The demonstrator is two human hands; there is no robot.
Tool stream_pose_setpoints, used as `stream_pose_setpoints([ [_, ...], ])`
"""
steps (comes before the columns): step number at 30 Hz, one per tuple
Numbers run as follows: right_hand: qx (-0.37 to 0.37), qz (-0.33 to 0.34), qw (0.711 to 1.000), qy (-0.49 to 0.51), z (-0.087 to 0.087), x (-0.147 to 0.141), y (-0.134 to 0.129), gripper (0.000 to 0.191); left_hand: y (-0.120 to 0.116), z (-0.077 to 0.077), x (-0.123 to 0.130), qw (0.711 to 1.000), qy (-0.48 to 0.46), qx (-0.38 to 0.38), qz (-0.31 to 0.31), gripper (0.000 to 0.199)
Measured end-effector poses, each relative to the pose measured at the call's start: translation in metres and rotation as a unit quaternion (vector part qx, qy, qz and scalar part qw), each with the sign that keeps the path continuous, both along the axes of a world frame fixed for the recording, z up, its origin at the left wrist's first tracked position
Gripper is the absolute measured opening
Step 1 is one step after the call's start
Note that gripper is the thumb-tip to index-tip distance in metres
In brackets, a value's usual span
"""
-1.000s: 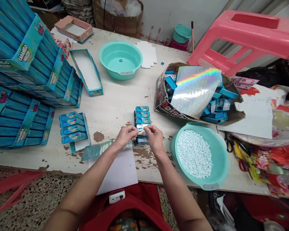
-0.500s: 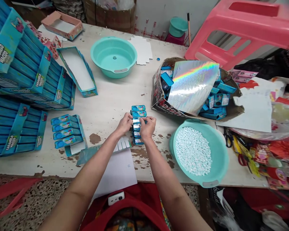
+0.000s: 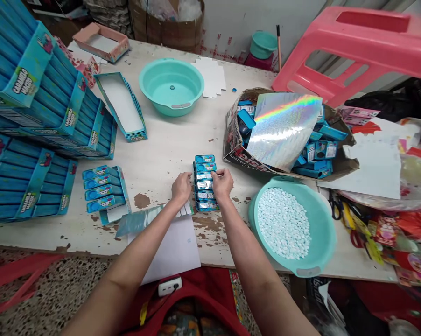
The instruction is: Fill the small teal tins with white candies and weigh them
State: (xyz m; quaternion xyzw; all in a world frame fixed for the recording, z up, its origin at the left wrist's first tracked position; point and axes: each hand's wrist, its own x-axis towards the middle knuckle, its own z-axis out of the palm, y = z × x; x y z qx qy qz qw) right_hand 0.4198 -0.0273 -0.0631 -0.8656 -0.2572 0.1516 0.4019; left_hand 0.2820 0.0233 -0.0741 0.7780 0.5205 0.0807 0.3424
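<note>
Head view: row of small blue boxes (image 3: pixel 205 193) lies on the worktop (image 3: pixel 175 149), running away from the person, between the two hands. Right hand (image 3: pixel 222 183) at the row's right side, thumb and index finger together at the edge of a box near the far end; can't tell if anything is pinched. Left hand (image 3: pixel 181 189) just left of the row, apart from it, fingers curled, thumb and fingertips close; can't tell if they grip anything. Strip of white labels (image 3: pixel 184 211) below left hand, over a white sheet (image 3: pixel 175 249). Basin of white pieces (image 3: pixel 322 228) right of the row.
</note>
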Motion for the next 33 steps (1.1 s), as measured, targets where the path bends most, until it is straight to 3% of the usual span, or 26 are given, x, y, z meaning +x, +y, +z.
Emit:
stream_pose_setpoints([
  [4,0.007,0.001,1.000,-0.012,-0.001,0.000,0.000,0.013,-0.023,0.011,0.000,0.994,0.031,0.044,-0.096,0.048],
  [7,0.013,0.010,1.000,-0.016,0.007,-0.001,-0.003,0.013,-0.021,0.016,-0.013,0.985,0.090,0.042,-0.139,0.050],
  [12,0.123,0.057,0.985,-0.106,0.028,-0.036,-0.031,0.020,0.012,0.021,-0.091,0.986,0.129,-0.020,-0.104,0.043],
  [15,0.173,0.183,0.961,-0.113,0.026,-0.082,-0.050,0.015,0.011,0.012,-0.136,0.970,0.184,-0.083,-0.133,0.041],
  [19,0.101,0.312,0.944,-0.045,-0.005,-0.132,-0.058,0.018,-0.011,-0.008,-0.158,0.972,0.195,-0.083,-0.100,0.025],
  [24,-0.046,0.411,0.908,-0.059,-0.044,-0.149,-0.057,0.026,-0.023,-0.015,-0.176,0.978,0.179,-0.095,-0.048,0.032],
  [29,-0.075,0.416,0.900,-0.103,-0.045,-0.163,-0.053,0.041,-0.021,-0.005,-0.184,0.981,0.168,-0.093,-0.029,0.026],
  [33,-0.095,0.459,0.868,-0.165,-0.045,-0.181,-0.050,0.048,-0.017,-0.001,-0.174,0.985,0.151,-0.080,-0.028,0.027],
])
